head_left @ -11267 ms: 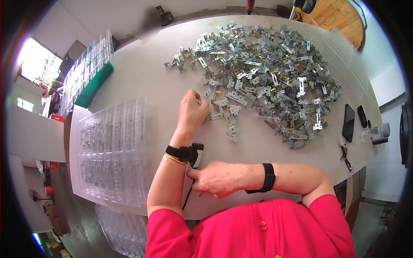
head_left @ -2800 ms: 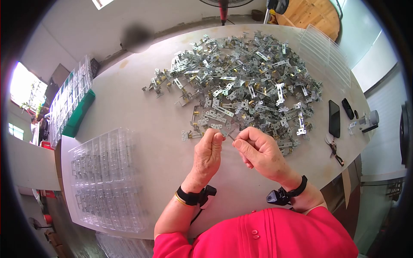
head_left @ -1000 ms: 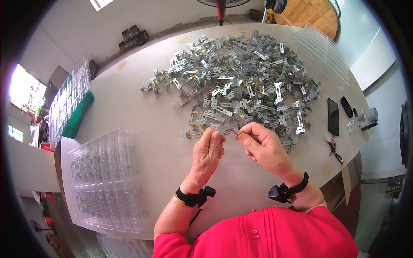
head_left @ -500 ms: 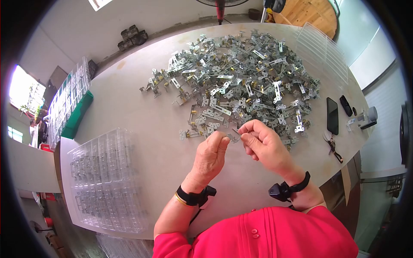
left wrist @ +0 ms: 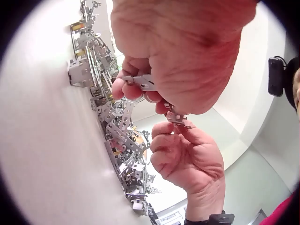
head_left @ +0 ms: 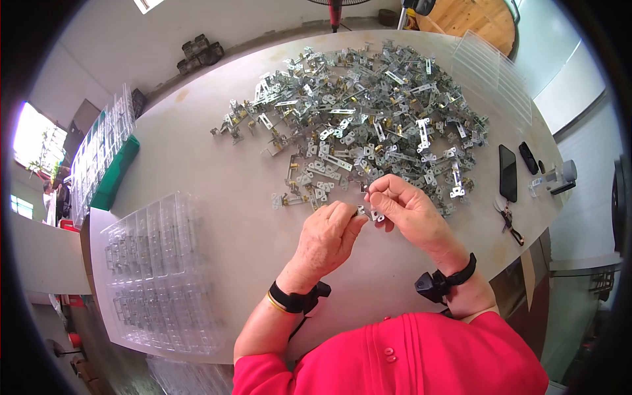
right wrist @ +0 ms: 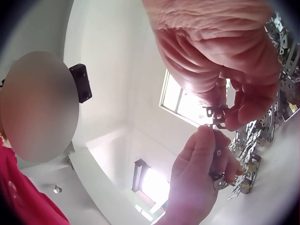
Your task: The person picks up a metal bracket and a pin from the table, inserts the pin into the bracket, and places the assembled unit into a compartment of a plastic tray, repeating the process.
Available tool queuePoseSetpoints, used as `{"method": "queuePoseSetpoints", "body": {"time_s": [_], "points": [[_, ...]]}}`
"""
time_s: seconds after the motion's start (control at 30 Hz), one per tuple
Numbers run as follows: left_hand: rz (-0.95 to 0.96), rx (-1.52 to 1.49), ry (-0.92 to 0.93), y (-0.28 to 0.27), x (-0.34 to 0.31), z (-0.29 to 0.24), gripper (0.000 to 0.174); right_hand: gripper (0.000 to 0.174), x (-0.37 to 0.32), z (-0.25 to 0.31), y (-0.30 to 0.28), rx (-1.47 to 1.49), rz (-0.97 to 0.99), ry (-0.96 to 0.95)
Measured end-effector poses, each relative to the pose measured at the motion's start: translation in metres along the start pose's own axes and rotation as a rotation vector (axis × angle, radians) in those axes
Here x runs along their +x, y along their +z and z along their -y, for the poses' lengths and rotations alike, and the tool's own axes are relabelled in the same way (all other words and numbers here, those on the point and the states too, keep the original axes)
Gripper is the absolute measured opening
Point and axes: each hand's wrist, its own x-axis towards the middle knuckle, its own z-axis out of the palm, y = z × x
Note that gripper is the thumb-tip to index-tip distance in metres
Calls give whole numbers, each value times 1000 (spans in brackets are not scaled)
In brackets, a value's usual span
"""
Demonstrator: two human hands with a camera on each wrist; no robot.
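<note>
Both hands meet just below the near edge of a large pile of metal brackets (head_left: 368, 118). The left hand (head_left: 324, 245) curls round a metal piece; one end of it (left wrist: 144, 82) sticks out of the fist in the left wrist view. Between thumb and fingers the right hand (head_left: 415, 214) pinches a small metal bracket (right wrist: 217, 115), seen in the right wrist view close to the left thumb tip. Whether the two metal pieces touch or are joined, I cannot tell. Fingers cover much of both.
Clear compartment trays (head_left: 155, 263) holding metal parts lie at the left, with a green bin (head_left: 115, 172) behind them. An empty clear tray (head_left: 494, 72) lies at the back right. A phone (head_left: 507, 173), pliers (head_left: 508, 224) and a black case (head_left: 528, 159) are on the right.
Earlier the left hand was at the pile and the right near the left forearm; both then came together. Since half a second ago, the left hand has moved right and the right hand slightly up.
</note>
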Motion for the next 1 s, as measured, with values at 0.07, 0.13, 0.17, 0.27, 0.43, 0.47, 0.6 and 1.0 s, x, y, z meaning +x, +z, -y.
{"method": "queuePoseSetpoints", "body": {"time_s": [0.07, 0.13, 0.17, 0.27, 0.43, 0.47, 0.6, 1.0], "points": [[4, -3, 3, -1, 1, -2, 11, 15, 3, -9, 0, -48, -53, -89], [9, -6, 5, -2, 2, -3, 12, 10, 5, -17, 0, -10, -37, -236], [28, 1, 37, -3, 2, -3, 13, 10, 5, -19, 0, -10, -37, -235], [79, 5, 99, 2, 2, -4, 13, 9, 2, -21, 1, -107, 6, -314], [39, 33, 51, 0, 3, -8, 13, 10, -2, -16, 4, -82, -101, -370], [-5, 50, 41, -1, 3, -8, 13, 10, -4, -13, 2, -83, -101, -371], [-60, 106, 3, -3, 4, -10, 16, 10, -13, 1, 3, -18, -64, -145], [-107, -156, -153, -5, 2, -5, 24, 12, -8, 2, -8, -35, -57, -168]]}}
